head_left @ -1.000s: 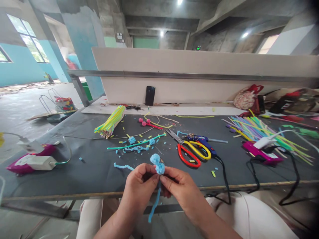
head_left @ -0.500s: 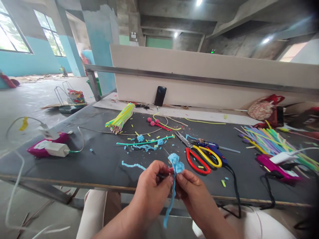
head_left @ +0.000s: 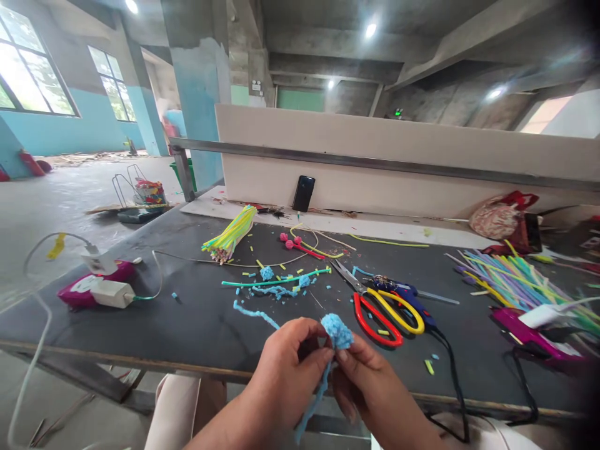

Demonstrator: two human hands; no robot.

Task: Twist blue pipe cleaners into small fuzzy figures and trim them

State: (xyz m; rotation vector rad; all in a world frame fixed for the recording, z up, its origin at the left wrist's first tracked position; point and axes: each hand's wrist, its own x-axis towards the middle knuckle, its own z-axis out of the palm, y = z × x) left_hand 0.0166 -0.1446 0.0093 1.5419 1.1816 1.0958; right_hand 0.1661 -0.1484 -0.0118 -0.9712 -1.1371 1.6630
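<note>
Pinched between both hands, above the table's near edge, is a blue chenille stem (head_left: 337,331) curled into a fluffy cluster at the top, with a loose tail hanging down. My left hand (head_left: 293,356) grips it just below the cluster, thumb against fingers. From the other side, my right hand (head_left: 370,375) pinches the cluster's base. Fingers hide the exact join. Beyond them lie another blue chenille length (head_left: 255,312), a small blue ball (head_left: 266,273) and a green stem (head_left: 276,280). Red-and-yellow-handled scissors (head_left: 379,312) rest to the right, blades partly apart.
A blue glue gun (head_left: 407,294) lies behind the scissors, its black cord trailing over the edge. Stem bundles lie left (head_left: 232,234) and right (head_left: 497,278). Purple power strips (head_left: 77,294) sit at both sides. A phone (head_left: 304,192) leans on the back panel.
The blue cluster has turned in my fingers and looks more compact. Its tail now hangs further left. The whole view has shifted, with the table lower in the picture.
</note>
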